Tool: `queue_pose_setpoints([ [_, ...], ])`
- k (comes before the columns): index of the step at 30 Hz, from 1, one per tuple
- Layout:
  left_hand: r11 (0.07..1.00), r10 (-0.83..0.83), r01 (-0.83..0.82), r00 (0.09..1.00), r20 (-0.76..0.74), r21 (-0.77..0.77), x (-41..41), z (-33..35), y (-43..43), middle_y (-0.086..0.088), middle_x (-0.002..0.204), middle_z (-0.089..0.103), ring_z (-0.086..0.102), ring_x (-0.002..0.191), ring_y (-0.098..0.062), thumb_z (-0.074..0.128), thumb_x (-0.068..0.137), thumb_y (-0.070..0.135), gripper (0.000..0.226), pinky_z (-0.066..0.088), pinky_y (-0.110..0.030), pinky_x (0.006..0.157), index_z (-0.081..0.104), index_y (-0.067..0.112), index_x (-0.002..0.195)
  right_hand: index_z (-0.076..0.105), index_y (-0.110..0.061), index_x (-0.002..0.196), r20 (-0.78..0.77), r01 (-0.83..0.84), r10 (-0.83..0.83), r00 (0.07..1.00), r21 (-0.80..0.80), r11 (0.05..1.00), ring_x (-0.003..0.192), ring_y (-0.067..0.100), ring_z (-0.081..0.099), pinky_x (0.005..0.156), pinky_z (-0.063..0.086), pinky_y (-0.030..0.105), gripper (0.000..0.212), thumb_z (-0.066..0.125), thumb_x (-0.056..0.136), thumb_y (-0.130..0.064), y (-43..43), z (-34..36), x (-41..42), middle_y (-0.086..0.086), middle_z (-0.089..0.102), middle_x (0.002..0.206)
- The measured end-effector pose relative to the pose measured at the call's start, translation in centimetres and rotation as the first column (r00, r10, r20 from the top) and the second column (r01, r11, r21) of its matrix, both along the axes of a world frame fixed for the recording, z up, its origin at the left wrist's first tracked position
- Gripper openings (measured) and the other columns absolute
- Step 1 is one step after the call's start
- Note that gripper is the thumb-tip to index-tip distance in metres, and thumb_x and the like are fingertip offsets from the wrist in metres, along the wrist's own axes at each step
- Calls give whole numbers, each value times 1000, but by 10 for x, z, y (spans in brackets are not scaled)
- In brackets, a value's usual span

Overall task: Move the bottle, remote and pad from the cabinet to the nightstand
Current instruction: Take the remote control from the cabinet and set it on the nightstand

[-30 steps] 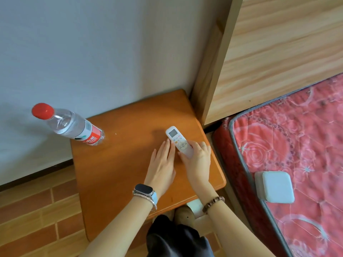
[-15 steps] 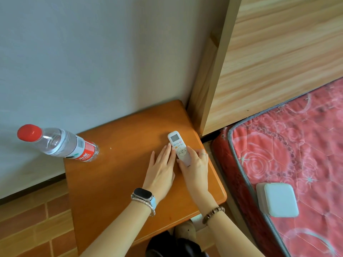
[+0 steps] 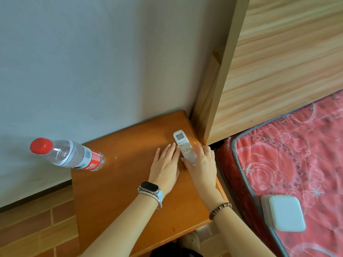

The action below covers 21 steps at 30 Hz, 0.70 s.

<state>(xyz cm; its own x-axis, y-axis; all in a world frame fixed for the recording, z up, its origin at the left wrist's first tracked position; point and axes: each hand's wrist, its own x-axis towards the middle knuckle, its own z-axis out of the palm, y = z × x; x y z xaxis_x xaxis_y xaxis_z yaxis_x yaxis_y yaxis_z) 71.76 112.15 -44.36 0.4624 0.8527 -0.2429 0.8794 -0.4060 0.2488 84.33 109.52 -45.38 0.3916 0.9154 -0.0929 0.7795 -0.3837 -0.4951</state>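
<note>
A white remote [image 3: 183, 145] lies flat on the orange-brown nightstand [image 3: 120, 182], near its back right corner. My right hand [image 3: 201, 164] lies over the remote's lower end, thumb on one side and fingers on the other, touching it. My left hand [image 3: 166, 166] rests flat on the wood, its fingertips against the remote's left edge. A clear plastic bottle [image 3: 72, 154] with a red cap and red label stands at the nightstand's back left corner. A pale, square pad [image 3: 284, 213] lies on the red mattress [image 3: 297, 154] at the right.
A grey wall runs behind the nightstand. A light wooden headboard [image 3: 278, 62] rises at the right, close to the remote. Brown brick-pattern floor [image 3: 37, 229] shows at the lower left. My dark clothing and a shoe appear at the bottom edge.
The remote has slid a little toward the nightstand's back right corner under both hands. The right hand's fingers have loosened and spread over it. The bottle and pad stay put.
</note>
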Motion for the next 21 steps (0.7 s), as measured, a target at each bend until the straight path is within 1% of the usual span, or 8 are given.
queue_pose_setpoints([
  [2, 999, 37, -37, 999, -12, -1, -3, 20, -1, -5, 158, 16, 12, 145, -20, 48, 96, 26, 62, 14, -43, 118, 18, 16, 149, 57, -13, 126, 96, -28, 27, 995, 12, 1000, 107, 26, 57, 80, 57, 37, 53, 75, 80, -34, -4, 21, 3, 10, 60, 119],
  [4, 998, 67, -67, 997, -29, 20, -7, 49, -4, -6, 155, 24, 21, 143, -21, 50, 95, 27, 59, 17, -42, 118, 24, 17, 147, 59, -12, 120, 158, -75, 68, 985, 43, 996, 98, 25, 60, 77, 54, 35, 41, 71, 84, -27, -10, 50, 9, 10, 63, 113],
  [7, 993, 113, -112, 993, -46, 27, -15, 106, -17, -5, 140, 45, 42, 128, -19, 50, 95, 26, 45, 23, -38, 116, 39, 17, 138, 61, -13, 112, 239, -179, 152, 959, 96, 979, 83, 21, 61, 67, 52, 33, 28, 67, 87, -23, -25, 103, 18, 5, 65, 98],
  [9, 991, 129, -127, 991, -34, 38, -21, 147, -27, -4, 133, 51, 49, 119, -18, 50, 95, 25, 40, 33, -31, 109, 44, 16, 133, 62, -12, 108, 263, -221, 187, 946, 107, 969, 79, 22, 62, 65, 53, 33, 25, 68, 86, -22, -35, 139, 24, 4, 66, 93],
  [11, 990, 130, -129, 992, -12, 57, -29, 186, -38, -4, 130, 52, 50, 115, -17, 50, 96, 27, 38, 38, -27, 103, 45, 17, 132, 64, -12, 108, 267, -252, 228, 936, 60, 966, 80, 24, 63, 65, 54, 35, 27, 70, 84, -22, -46, 173, 29, 4, 66, 92],
  [15, 988, 118, -118, 993, 3, 104, -41, 252, -58, -3, 131, 51, 49, 117, -15, 47, 97, 29, 39, 38, -24, 102, 44, 18, 134, 66, -16, 103, 295, -318, 327, 898, -81, 945, 80, 21, 63, 66, 54, 32, 23, 70, 82, -23, -66, 228, 32, 1, 65, 91],
  [18, 980, 153, -152, 988, 0, 127, -52, 290, -68, -3, 126, 54, 51, 111, -15, 46, 97, 26, 35, 41, -23, 96, 46, 17, 130, 64, -18, 111, 268, -343, 362, 893, -116, 932, 90, 18, 63, 75, 55, 30, 26, 65, 87, -28, -79, 265, 35, -1, 66, 102],
  [21, 969, 197, -195, 980, 1, 150, -61, 320, -77, -4, 117, 59, 54, 102, -16, 50, 94, 21, 30, 44, -24, 87, 53, 15, 123, 63, -16, 116, 240, -341, 357, 903, -105, 934, 96, 21, 62, 80, 54, 33, 28, 62, 89, -25, -91, 296, 35, 3, 66, 108],
])
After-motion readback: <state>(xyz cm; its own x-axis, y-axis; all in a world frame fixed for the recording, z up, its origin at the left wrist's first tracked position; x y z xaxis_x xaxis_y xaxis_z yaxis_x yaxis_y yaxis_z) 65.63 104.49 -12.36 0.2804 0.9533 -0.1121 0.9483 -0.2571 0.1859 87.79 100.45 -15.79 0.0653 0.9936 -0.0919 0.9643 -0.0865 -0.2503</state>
